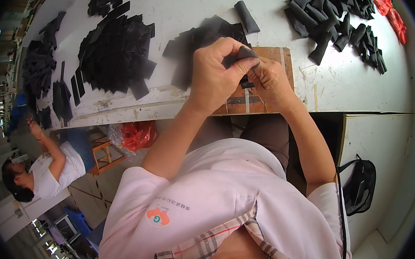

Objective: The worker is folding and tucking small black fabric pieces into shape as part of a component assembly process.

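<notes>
My left hand (215,76) and my right hand (273,83) meet above the near edge of the white table (134,115). Between them is a small dark fabric piece (246,53), pinched at its upper part by my left thumb and fingers. The fingers of my right hand close on its lower right side. Beneath my hands lies a brown wooden board (285,62) with pale strips on it. Just behind my left hand spreads a pile of flat black fabric pieces (211,28). A single rolled dark piece (247,17) lies beyond the board.
A large black fabric pile (117,55) sits to the left. Rolled dark pieces (321,16) heap at the far right, beside a red plastic bag (394,20). A black bag (361,187) hangs low on the right. Another person (51,165) is at the left, near a wooden stool (104,152).
</notes>
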Demonstrator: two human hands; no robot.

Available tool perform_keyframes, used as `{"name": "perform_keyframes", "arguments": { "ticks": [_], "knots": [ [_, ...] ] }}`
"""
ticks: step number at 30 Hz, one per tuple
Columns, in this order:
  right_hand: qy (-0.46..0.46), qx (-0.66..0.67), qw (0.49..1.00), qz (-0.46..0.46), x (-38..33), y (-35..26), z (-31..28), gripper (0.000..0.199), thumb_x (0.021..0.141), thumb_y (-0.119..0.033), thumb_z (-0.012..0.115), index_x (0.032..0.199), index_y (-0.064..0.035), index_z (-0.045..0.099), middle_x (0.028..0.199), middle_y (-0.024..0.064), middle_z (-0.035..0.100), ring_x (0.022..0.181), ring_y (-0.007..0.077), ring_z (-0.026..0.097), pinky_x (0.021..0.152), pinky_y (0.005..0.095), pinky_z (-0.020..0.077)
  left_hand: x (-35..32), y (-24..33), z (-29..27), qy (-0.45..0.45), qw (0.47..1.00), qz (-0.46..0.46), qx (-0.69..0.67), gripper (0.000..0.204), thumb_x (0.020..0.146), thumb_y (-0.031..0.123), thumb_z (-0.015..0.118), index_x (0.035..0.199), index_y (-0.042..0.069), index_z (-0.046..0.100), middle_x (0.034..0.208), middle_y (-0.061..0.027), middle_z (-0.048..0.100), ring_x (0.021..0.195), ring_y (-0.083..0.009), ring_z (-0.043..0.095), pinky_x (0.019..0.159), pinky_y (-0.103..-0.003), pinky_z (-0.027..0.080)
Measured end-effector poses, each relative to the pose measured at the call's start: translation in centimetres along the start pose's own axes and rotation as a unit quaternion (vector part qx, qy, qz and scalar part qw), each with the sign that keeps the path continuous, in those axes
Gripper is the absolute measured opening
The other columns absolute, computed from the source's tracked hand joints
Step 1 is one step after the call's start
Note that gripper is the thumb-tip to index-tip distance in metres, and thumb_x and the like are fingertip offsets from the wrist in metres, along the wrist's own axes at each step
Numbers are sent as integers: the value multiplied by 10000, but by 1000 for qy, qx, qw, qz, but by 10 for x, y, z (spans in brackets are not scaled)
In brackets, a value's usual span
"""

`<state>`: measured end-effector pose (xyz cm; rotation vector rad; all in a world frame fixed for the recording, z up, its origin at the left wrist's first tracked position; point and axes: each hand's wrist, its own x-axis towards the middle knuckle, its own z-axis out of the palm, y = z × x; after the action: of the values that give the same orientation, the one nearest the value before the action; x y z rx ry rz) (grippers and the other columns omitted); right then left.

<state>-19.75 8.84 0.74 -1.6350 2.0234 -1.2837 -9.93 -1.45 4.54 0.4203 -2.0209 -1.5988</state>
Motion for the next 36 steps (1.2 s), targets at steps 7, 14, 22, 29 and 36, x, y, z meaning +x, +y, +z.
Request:
{"name": "perform_keyframes", "arguments": {
  "ticks": [7, 14, 22, 29, 36],
  "knots": [
    [-46, -30, 997, 47, 12, -14, -14, 198, 792, -199, 553, 720, -20, 507, 636, 119, 530, 635, 313, 525, 553, 391, 397, -4, 4, -5, 65, 971, 46, -225, 143, 811, 89, 566, 910, -13, 581, 842, -110, 614, 772, -127, 563, 741, -258, 446],
    [-31, -104, 994, -33, 15, -18, -13, 207, 752, -185, 597, 680, -29, 483, 623, 94, 507, 626, 296, 522, 542, 380, 392, -11, -1, -16, 140, 917, -33, -373, 122, 825, 104, 540, 883, 8, 588, 900, -102, 594, 849, -147, 535, 781, -284, 413],
    [32, -71, 996, -40, 9, -11, -12, 216, 708, -144, 629, 644, -35, 454, 592, 100, 512, 578, 297, 522, 484, 363, 384, -17, -7, -16, 140, 923, -17, -359, 103, 788, 46, 587, 872, -13, 590, 856, -64, 599, 769, -101, 535, 740, -227, 409],
    [20, 197, 978, 62, 25, -37, -40, 297, 848, -218, 516, 631, -16, 502, 491, 48, 489, 453, 182, 478, 457, 275, 369, 7, -53, -40, 253, 967, -23, 17, 139, 752, 58, 591, 873, -12, 593, 806, -65, 598, 742, -137, 552, 736, -227, 414],
    [129, 315, 916, 213, 14, -2, -38, 479, 877, -435, 397, 886, 9, 575, 617, 21, 508, 561, 82, 481, 538, 200, 393, 37, -168, -116, 229, 764, -103, 595, 170, 682, 100, 609, 822, 6, 588, 822, -159, 598, 782, -338, 571, 727, -407, 446]
  ]
}}
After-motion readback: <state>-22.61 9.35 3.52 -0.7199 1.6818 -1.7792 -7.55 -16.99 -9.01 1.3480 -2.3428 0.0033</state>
